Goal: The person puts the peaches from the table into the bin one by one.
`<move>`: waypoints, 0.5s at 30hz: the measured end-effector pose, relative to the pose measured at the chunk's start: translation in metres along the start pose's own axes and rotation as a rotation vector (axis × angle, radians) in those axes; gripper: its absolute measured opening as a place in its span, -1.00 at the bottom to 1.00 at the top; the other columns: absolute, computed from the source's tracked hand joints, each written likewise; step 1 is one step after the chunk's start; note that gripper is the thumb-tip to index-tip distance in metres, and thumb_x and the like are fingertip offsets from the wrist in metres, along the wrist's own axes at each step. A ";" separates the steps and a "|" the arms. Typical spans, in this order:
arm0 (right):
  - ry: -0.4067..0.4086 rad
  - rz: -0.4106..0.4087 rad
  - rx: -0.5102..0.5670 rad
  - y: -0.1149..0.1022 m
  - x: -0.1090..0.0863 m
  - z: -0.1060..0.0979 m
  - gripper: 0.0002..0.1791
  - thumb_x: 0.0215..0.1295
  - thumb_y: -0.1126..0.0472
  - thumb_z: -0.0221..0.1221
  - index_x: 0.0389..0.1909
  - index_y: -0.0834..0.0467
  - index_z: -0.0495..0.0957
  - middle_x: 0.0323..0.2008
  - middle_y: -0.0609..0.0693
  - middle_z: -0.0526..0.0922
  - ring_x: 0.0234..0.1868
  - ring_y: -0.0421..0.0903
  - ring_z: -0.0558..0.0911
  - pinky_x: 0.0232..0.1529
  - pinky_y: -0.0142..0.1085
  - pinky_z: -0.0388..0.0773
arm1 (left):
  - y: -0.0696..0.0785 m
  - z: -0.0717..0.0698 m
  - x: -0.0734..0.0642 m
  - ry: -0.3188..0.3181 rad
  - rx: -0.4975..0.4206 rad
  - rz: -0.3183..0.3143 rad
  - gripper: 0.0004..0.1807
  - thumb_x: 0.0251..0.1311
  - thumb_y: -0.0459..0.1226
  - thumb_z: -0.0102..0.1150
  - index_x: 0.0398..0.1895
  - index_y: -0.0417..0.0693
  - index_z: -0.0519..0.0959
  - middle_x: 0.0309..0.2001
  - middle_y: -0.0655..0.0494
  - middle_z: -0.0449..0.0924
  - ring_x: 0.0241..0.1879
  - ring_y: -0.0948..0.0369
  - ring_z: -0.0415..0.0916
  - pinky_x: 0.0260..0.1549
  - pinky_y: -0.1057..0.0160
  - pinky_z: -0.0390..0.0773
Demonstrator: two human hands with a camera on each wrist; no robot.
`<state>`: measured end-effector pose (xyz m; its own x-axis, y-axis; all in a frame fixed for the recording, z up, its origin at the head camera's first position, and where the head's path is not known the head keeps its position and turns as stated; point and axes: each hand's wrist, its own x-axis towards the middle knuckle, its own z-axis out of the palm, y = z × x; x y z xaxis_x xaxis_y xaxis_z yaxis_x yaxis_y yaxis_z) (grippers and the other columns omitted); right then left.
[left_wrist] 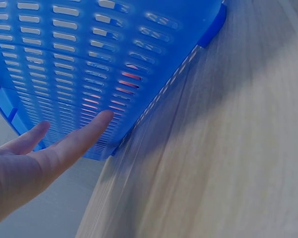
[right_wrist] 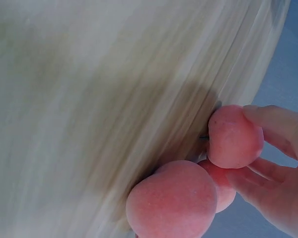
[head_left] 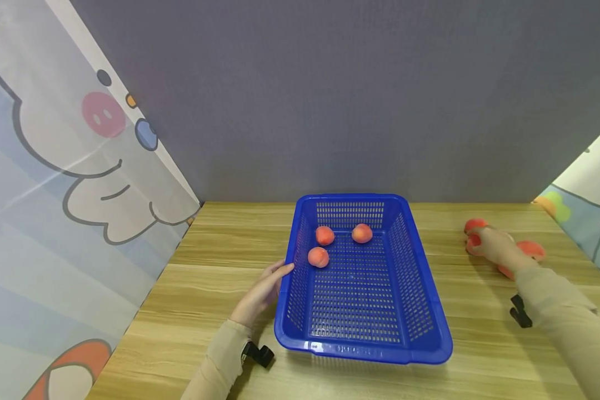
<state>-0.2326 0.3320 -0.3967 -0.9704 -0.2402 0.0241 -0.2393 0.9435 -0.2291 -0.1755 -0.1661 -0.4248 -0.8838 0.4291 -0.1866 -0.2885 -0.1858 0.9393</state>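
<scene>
My left hand (head_left: 262, 291) rests against the left side of a blue plastic basket (head_left: 430, 289). In the left wrist view its fingers (left_wrist: 87, 136) reach out nearly straight along the slotted outer wall. Inside the basket, toward the back, lie three peaches: one peach (head_left: 324, 235), a second (head_left: 362, 233) and a third (head_left: 318, 257). Off to the basket's right, my right hand (head_left: 497, 247) pinches a peach (right_wrist: 235, 138) between thumb and fingers, low over the table. Another peach (right_wrist: 223, 186) sits right behind it, and a larger-looking peach (right_wrist: 171, 201) is closer to the wrist.
More peaches (head_left: 531, 250) lie under and beside my right hand, partly hidden by it. The wood-grain table (head_left: 205, 278) ends at a grey panel (head_left: 355, 100) behind the basket. Cartoon-printed sheets (head_left: 45, 194) hang at both sides.
</scene>
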 end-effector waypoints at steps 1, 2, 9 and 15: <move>0.010 -0.001 -0.005 0.000 0.000 0.001 -0.58 -0.01 0.23 0.13 -0.15 0.45 0.42 -0.27 0.45 0.50 -0.23 0.40 0.46 -0.47 0.13 0.39 | 0.000 0.000 0.000 -0.002 0.002 0.002 -0.37 0.19 -0.17 -0.04 0.24 -0.34 0.08 -0.23 0.04 0.55 -0.32 0.23 0.55 -0.31 0.27 0.56; 0.019 -0.002 -0.007 0.000 0.000 0.002 -0.58 -0.02 0.24 0.12 -0.16 0.45 0.43 -0.27 0.45 0.50 -0.22 0.41 0.46 -0.47 0.14 0.39 | -0.001 0.000 0.000 -0.004 0.004 0.005 -0.37 0.19 -0.17 -0.04 0.24 -0.34 0.09 -0.23 0.04 0.55 -0.32 0.23 0.55 -0.31 0.27 0.56; 0.027 0.006 -0.031 0.001 0.001 0.003 -0.57 -0.09 0.25 0.19 -0.19 0.45 0.45 -0.29 0.43 0.52 -0.25 0.39 0.47 -0.51 0.08 0.39 | -0.001 0.000 0.000 -0.010 0.018 0.008 -0.35 0.20 -0.15 -0.05 0.23 -0.38 0.07 -0.22 0.06 0.54 -0.30 0.24 0.54 -0.29 0.26 0.55; 0.054 -0.007 -0.044 0.002 0.002 0.006 -0.59 -0.10 0.26 0.20 -0.22 0.45 0.46 -0.35 0.41 0.53 -0.32 0.39 0.49 -0.59 0.00 0.37 | -0.001 -0.001 0.000 -0.010 0.021 0.007 -0.36 0.20 -0.15 -0.05 0.23 -0.37 0.07 -0.23 0.07 0.55 -0.31 0.23 0.55 -0.30 0.26 0.56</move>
<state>-0.2350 0.3319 -0.4026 -0.9688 -0.2353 0.0785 -0.2461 0.9513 -0.1858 -0.1753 -0.1664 -0.4259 -0.8818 0.4370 -0.1775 -0.2749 -0.1702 0.9463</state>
